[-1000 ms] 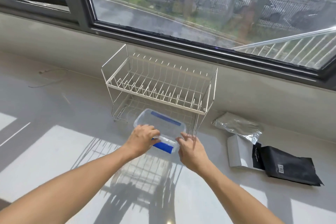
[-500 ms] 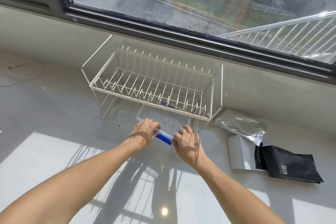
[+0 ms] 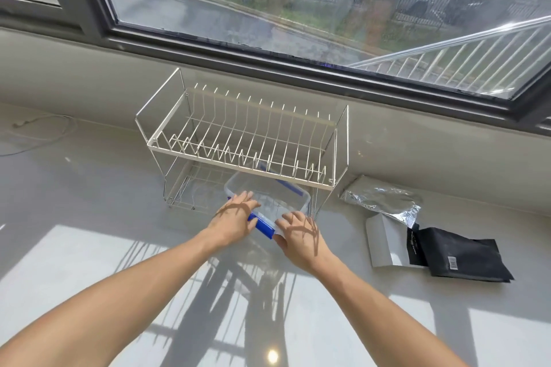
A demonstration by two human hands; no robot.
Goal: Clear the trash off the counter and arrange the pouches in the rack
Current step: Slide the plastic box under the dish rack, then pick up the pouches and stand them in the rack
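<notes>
A: Item one, largest: the counter (image 3: 89,247), pale and glossy, filling the lower frame below the window.

B: Entered. Next?

A: Item two: white wire rack (image 3: 244,140), two tiers, centre frame against the back wall. Upper tier bare of pouches.

B: The box?

A: Item three: clear plastic container (image 3: 280,197) with blue clips, its far part under the upper tier, its near end jutting toward the camera. Long axis runs from upper right down to lower left, roughly.

B: Pouches?

A: Item four: black pouch (image 3: 459,256), flat, right of frame. Item five: silver pouch (image 3: 381,199), crumpled, just right of the rack's foot. Item six: white box or card (image 3: 384,241), between them, partly under the black one. Whether it counts as trash, I cannot tell.

B: Hands?

A: Left hand (image 3: 235,217) lies over the container's near left corner and blue clip, fingers fairly straight. Right hand (image 3: 298,232) has spread fingers on the near right edge, thumb below the rim. Neither plainly grips.

B: What decides the next move?

A: My judgement: all pouches lie right of both hands, well apart; the right hand is nearer, the silver pouch closest.
</notes>
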